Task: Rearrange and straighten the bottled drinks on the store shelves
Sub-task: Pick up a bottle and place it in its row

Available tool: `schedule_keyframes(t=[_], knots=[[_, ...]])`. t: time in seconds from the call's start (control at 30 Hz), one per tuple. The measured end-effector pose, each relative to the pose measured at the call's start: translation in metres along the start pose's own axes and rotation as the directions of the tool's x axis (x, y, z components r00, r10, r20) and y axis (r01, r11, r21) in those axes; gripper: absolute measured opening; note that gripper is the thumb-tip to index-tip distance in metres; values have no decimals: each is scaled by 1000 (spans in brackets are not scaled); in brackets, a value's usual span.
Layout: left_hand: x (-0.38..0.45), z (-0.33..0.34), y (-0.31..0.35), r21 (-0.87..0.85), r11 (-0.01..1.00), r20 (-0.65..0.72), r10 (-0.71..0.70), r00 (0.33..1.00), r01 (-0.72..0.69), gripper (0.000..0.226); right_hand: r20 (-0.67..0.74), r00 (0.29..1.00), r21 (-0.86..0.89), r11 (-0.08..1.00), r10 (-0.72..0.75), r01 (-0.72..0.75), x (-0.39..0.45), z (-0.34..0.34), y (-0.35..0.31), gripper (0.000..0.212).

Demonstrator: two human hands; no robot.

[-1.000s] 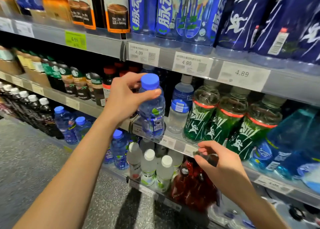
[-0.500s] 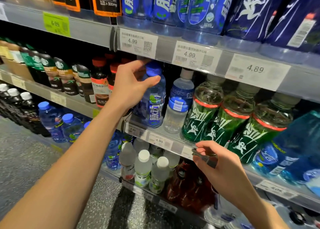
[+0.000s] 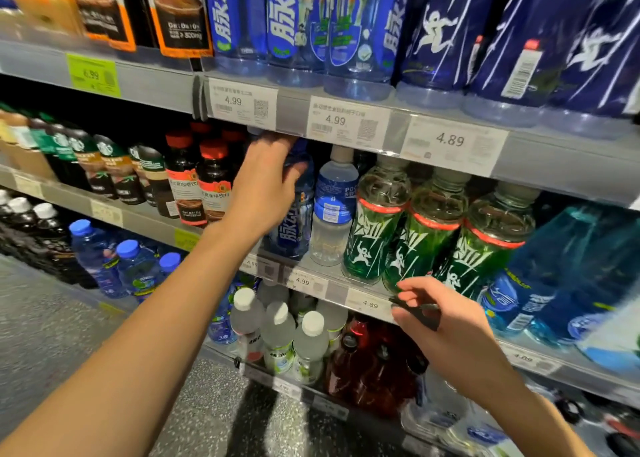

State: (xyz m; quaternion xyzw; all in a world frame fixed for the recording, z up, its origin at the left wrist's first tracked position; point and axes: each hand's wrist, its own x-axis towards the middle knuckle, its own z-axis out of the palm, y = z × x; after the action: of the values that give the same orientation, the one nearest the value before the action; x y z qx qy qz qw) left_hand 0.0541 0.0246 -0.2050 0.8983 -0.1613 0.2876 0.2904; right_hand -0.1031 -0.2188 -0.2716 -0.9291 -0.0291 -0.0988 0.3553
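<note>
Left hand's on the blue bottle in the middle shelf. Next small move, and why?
Probably let go and draw the left hand back. The blue bottle it grips stands upright on the middle shelf, label forward, beside the white-capped bottle. The right hand pinches a small dark object.

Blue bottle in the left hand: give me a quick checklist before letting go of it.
1. Left hand grip on blue bottle: ok, fingers wrapped round its upper part.
2. Bottle base on the shelf: cannot tell, the wrist hides the base.
3. Bottle upright: ok, roughly vertical.
4. Label facing out: ok, white characters face front.
5. Room beside the white-capped bottle: ok, they stand side by side without overlap.
6. Right hand free to help: not ok, it pinches a small dark object.
</note>
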Motion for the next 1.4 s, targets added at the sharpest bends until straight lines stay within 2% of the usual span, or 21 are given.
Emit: schedule_keyframes(t=[0.17, 0.23, 0.33, 0.4, 0.5, 0.57, 0.67, 0.77, 0.83, 0.9, 1.0, 1.1, 1.2, 1.4], knots=[[-42, 4, 18, -3, 983, -175, 178, 968, -182, 19, -2, 998, 44, 997, 56, -56, -10, -16, 5, 23], [-48, 6, 27, -51, 992, -96, 113, 989, -119, 30, -4, 998, 51, 996, 70, -70, -16, -21, 8, 21], [-39, 10, 34, -17, 1000, 88, 3, 996, -2, 68, -6, 997, 47, 996, 76, -76, -25, -26, 11, 22], [-23, 13, 32, -10, 999, 210, -49, 977, 52, 94, -18, 997, 39, 997, 73, -72, -30, -31, 13, 24], [-2, 16, 32, -48, 991, 338, -105, 935, 129, 111, -20, 994, 27, 994, 104, -104, -35, -40, 16, 24], [3, 21, 34, -43, 988, 354, -125, 927, 150, 105, -28, 992, 25, 992, 125, -124, -38, -46, 20, 23], [1, 24, 37, -54, 987, 225, -137, 965, 152, 85, -24, 987, 53, 986, 157, -155, -42, -53, 24, 23], [-14, 16, 43, 31, 991, 131, -134, 982, 131, 76, -30, 985, 40, 985, 171, -169, -45, -60, 31, 23], [-30, 10, 44, 41, 996, 79, -83, 993, 80, 73, -32, 985, 25, 986, 168, -167, -48, -63, 32, 23], [-45, 7, 41, -70, 997, 40, -32, 999, 35, 71, -32, 986, 13, 987, 163, -163, -52, -66, 31, 24], [-63, 1, 40, -304, 948, -4, -102, 995, 96, 63, -28, 986, 13, 986, 165, -164, -58, -68, 30, 25], [-69, -14, 56, -396, 915, -46, -100, 994, 74, 56, -43, 983, 1, 984, 179, -179, -64, -74, 33, 25], [-69, -34, 77, -415, 909, -43, -73, 996, 49, 58, -47, 989, 1, 990, 139, -139, -68, -81, 33, 22], [-92, -42, 139, -442, 897, 52, -5, 999, 28, 61, -75, 993, 46, 995, 96, -93, -82, -100, 35, 27]])
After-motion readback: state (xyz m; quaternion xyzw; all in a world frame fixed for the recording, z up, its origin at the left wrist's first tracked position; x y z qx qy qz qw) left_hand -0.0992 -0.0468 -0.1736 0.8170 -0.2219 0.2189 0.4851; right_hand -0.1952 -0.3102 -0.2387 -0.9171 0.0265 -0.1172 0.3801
